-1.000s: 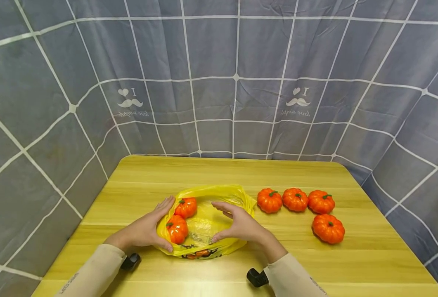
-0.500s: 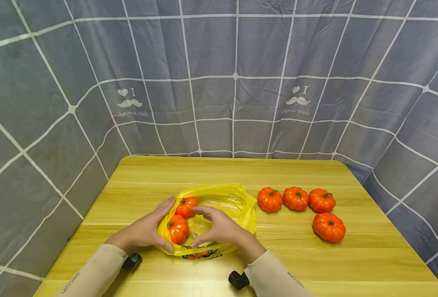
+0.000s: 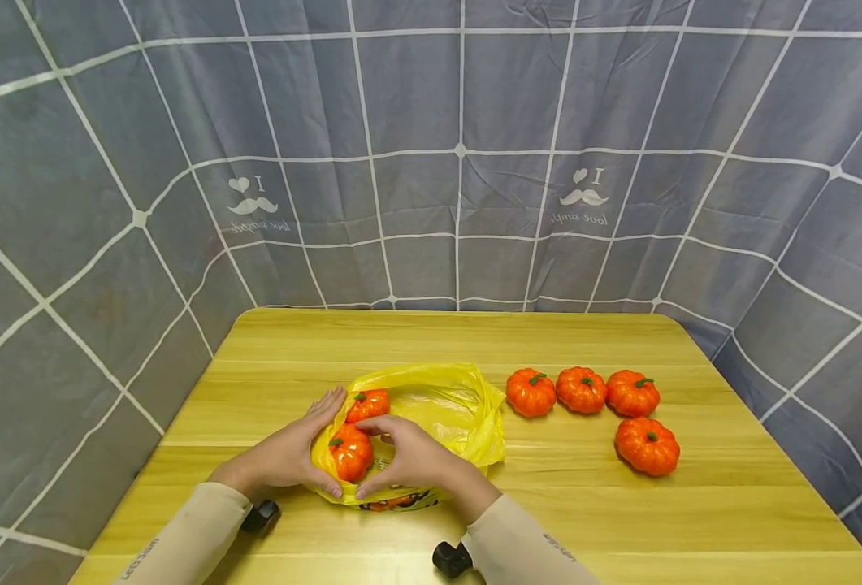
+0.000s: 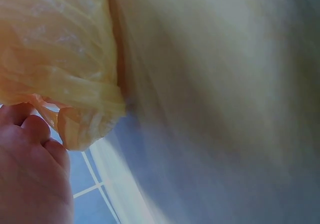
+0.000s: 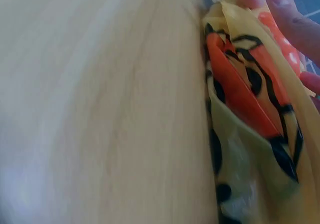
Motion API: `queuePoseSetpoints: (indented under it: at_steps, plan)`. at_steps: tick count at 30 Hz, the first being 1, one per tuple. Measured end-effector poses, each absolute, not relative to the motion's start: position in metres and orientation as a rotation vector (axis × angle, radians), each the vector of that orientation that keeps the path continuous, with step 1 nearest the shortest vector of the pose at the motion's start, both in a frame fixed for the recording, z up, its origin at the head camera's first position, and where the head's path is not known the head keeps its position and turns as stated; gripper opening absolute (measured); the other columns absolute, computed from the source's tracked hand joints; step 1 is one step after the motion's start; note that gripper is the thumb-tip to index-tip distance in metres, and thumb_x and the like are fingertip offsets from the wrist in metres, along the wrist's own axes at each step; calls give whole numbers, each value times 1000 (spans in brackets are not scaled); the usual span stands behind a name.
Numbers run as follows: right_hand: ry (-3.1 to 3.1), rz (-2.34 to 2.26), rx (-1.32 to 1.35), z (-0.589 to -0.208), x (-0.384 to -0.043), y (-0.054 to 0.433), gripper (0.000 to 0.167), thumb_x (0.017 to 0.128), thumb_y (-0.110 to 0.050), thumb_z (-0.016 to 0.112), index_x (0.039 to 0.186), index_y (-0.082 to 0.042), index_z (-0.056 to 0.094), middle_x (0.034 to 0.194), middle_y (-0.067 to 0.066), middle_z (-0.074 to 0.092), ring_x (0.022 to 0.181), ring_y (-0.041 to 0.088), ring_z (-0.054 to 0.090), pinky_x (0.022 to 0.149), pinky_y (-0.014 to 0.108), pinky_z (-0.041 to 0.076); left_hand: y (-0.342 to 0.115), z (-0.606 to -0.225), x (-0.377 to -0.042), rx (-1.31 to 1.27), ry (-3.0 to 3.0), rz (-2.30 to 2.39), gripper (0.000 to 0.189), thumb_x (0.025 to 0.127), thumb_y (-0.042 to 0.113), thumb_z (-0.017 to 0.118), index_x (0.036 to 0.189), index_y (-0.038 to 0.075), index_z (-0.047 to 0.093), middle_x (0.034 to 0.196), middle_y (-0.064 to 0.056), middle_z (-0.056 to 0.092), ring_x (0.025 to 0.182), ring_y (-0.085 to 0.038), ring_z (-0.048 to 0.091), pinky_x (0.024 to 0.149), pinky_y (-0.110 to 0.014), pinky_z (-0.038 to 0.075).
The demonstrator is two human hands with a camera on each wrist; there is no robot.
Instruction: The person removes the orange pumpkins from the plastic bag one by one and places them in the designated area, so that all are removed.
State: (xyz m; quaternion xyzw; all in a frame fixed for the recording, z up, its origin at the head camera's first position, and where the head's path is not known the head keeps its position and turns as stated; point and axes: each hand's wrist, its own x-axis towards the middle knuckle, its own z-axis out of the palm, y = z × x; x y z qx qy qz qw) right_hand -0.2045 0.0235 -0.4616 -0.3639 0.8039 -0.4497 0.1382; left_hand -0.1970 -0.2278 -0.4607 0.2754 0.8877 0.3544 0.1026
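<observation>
A yellow plastic bag (image 3: 438, 398) lies on the table with its mouth spread. Inside its left end are two small orange pumpkins with green stems, a front pumpkin (image 3: 352, 453) and a rear pumpkin (image 3: 369, 404). My left hand (image 3: 295, 447) holds the bag's left side, fingers along the outside and thumb at the near rim; its knuckles show beside the crinkled plastic in the left wrist view. Reaching into the mouth, my right hand (image 3: 412, 459) curls round the front pumpkin, fingertips at its far side and thumb by its near side. The right palm's contact is hidden.
To the bag's right, three more orange pumpkins stand in a row, the middle pumpkin (image 3: 582, 391) among them; a single pumpkin (image 3: 647, 447) sits nearer me. Grey checked curtains (image 3: 416, 203) surround the wooden table (image 3: 547, 520) at the back and sides.
My right hand has moved left inside the bag's mouth, from its middle to the front pumpkin, and its fingers have come round it. The left hand and bag stay nearly still.
</observation>
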Motion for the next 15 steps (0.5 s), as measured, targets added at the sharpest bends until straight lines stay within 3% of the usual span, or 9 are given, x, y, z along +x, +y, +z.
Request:
queuePoseSetpoints:
  at_steps: [8,15]
  plan:
    - [2500,-1224,-1097,-468,-202,16,94,68,-40,94,145,-6,53,137,-2,53,125,8,50,108,28,40,-226,-460,-195,812,2622,1046,141,61,53,92,160,-1,8,166,-20,1,151,-39,1,117,-61,9]
    - [2551,-1215,-1071,-471,-201,10,97,69,-39,94,147,-3,50,132,0,54,123,9,51,106,26,41,-226,-463,-196,798,2618,1065,140,61,50,93,161,3,7,167,-18,1,151,-38,0,117,-62,8]
